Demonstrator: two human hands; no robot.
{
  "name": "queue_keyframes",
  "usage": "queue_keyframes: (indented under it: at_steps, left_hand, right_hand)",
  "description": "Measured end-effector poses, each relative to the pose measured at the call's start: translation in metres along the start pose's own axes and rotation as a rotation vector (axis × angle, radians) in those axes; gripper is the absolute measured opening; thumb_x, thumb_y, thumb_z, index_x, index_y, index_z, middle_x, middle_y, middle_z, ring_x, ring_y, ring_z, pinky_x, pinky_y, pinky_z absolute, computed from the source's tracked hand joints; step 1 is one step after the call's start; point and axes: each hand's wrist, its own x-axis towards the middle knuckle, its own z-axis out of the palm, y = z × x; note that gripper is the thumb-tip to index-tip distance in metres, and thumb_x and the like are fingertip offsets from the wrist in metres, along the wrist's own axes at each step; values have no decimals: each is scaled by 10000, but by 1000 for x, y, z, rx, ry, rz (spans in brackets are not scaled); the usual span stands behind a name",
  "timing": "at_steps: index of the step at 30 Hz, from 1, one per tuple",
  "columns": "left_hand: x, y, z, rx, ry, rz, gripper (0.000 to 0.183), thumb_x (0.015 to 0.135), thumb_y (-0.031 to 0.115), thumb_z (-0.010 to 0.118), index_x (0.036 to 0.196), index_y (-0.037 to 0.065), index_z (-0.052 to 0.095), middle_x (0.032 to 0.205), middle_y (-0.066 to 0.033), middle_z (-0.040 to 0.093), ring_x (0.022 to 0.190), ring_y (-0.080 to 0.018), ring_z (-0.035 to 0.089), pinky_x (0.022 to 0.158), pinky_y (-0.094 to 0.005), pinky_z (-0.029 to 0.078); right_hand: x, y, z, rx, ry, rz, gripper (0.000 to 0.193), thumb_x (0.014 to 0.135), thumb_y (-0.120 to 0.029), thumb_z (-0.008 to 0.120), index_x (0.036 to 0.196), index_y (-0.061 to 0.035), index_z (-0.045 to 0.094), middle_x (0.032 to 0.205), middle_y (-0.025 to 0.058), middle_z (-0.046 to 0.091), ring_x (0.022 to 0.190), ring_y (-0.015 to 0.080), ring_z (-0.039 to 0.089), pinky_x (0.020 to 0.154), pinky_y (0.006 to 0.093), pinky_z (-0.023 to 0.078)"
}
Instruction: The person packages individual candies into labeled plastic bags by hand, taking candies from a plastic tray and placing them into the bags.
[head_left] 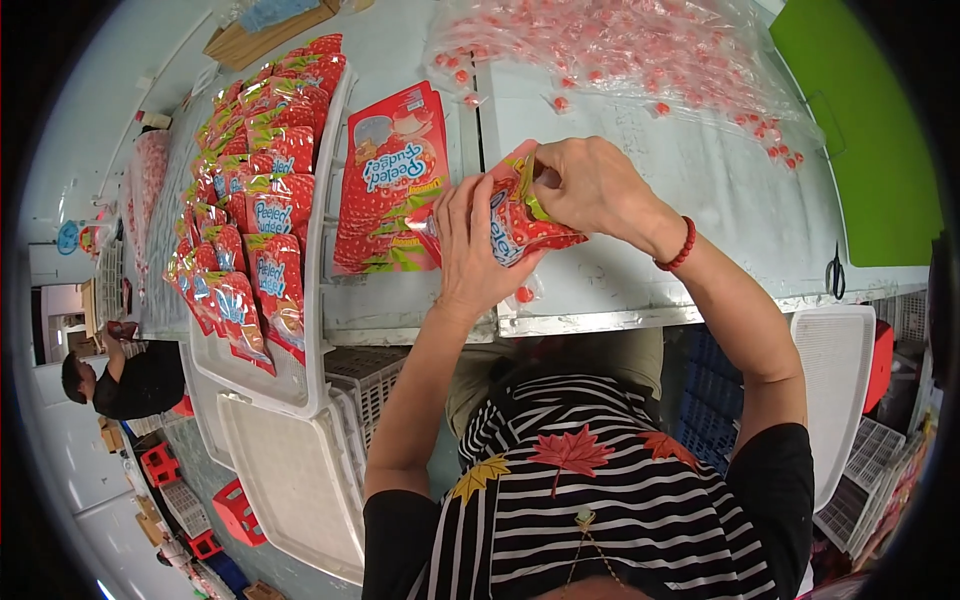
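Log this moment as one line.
left hand: holds red pouch | right hand: fingers at same pouch | left: flat pouches, white tray of filled pouches | far side: clear-wrapped red pieces

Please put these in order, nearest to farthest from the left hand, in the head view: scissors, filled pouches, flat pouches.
1. Flat pouches: just left of the left hand.
2. Filled pouches: farther left.
3. Scissors: far right.

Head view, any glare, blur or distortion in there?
Head view: bright glints on the clear plastic bag and lined-up pouches; head view: held pouch fairly sharp; head view: green board curving toward the rim, corners black.
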Motion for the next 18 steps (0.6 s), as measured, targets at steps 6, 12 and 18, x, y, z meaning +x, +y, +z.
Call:
queue_keyframes:
  at_steps: [6, 12, 18]
  left_hand:
    - [0, 7, 2, -109, 34, -77, 1031, 545, 259, 857, 1370, 17, 287, 1300, -217, 369, 1183, -409, 370, 1012, -534, 306]
    - [1, 10, 2, -98, 93, -96, 1067, 578, 276, 873, 1389, 4, 236, 1317, -214, 389, 1188, -386, 402, 1001, -490, 340]
    - [10, 19, 6, -187, 101, -191, 1136, 555, 302, 882, 1401, -33, 201, 1327, -249, 365, 1189, -396, 400, 1001, -493, 337]
  right_hand:
    - [-2, -6, 7, 174, 367, -124, 236, 800, -236, 599, 784, -5, 637, 642, 178, 631, 590, 349, 629, 557, 406, 509]
    - [-1, -27, 11, 472, 300, -62, 328, 862, -307, 599, 760, 5, 596, 644, 160, 607, 591, 302, 615, 517, 381, 483]
    - [19, -19, 4, -195, 483, -672, 505, 757, -63, 604, 1237, 31, 481, 717, 139, 562, 561, 305, 567, 431, 382, 418]
